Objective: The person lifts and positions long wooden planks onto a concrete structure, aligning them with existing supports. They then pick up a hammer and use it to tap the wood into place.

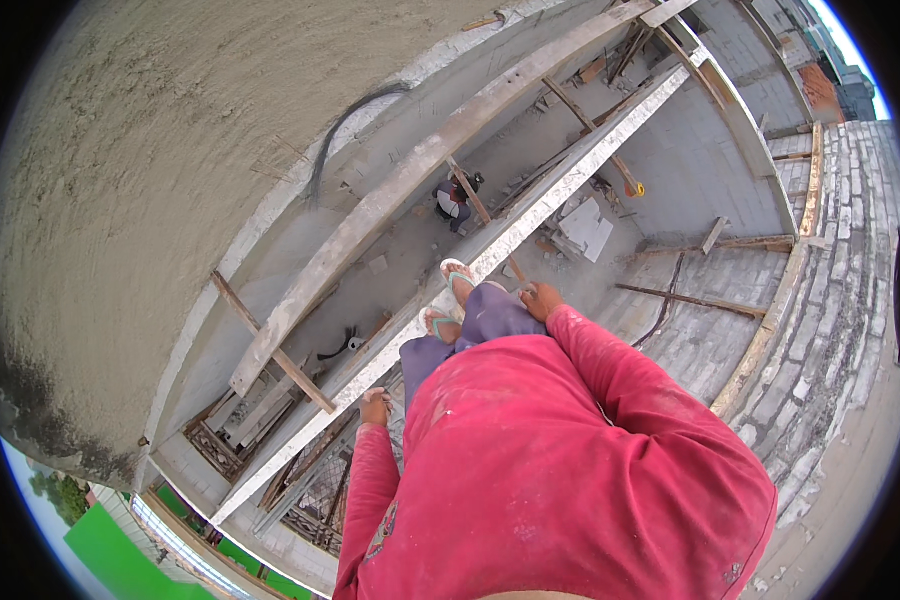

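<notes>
Grip of left hand (375, 407) and right hand (542, 300) I cannot tell, near a whitish ledge (548, 212) above dusty floor (410, 243).

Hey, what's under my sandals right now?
A narrow, whitish ledge runs beneath both sandals. The patches directly under the soles are covered, so I can't see their surface.

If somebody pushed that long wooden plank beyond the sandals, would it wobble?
The plank looks long and broad, so it's probably heavy and fairly stiff. Its lower end seems to cross a narrow wooden stick, so it might rock there.
</notes>
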Demonstrator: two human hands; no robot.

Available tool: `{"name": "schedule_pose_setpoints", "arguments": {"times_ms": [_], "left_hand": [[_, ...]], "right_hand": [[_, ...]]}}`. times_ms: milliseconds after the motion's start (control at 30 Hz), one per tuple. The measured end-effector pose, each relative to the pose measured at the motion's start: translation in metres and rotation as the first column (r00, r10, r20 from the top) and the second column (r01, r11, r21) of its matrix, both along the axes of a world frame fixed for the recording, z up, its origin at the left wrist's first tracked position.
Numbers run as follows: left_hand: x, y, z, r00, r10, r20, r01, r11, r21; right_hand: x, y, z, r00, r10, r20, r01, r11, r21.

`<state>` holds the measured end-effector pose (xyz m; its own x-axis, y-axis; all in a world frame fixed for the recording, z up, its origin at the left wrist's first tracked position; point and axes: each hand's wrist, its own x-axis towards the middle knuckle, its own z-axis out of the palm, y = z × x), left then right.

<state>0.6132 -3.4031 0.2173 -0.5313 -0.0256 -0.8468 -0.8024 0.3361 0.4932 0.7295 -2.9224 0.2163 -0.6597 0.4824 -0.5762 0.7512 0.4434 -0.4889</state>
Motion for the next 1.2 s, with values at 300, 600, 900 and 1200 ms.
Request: {"name": "schedule_pose_setpoints", "arguments": {"times_ms": [300, 600, 900, 1200], "left_hand": [[-0.08, -0.022, 0.003, 0.979, -0.157, -0.129, 0.153, 0.987, -0.038], [-0.1, 0.01, -0.011, 0.966, -0.138, -0.219, 0.139, 0.99, -0.012], [-0.055, 0.035, -0.037, 0.991, -0.067, -0.112, 0.071, 0.997, 0.03], [-0.083, 0.063, -0.051, 0.912, -0.385, -0.14, 0.332, 0.895, -0.298]], "right_hand": [[0.087, -0.039, 0.001, 0.963, -0.266, 0.041, 0.264, 0.964, 0.035], [0.105, -0.037, -0.001, 0.954, -0.301, 0.006, 0.301, 0.953, 0.017], [0.096, 0.0, -0.026, 0.956, -0.295, -0.014, 0.294, 0.949, 0.116], [0.059, 0.055, -0.001, 0.983, -0.18, -0.032, 0.182, 0.981, 0.068]]}}
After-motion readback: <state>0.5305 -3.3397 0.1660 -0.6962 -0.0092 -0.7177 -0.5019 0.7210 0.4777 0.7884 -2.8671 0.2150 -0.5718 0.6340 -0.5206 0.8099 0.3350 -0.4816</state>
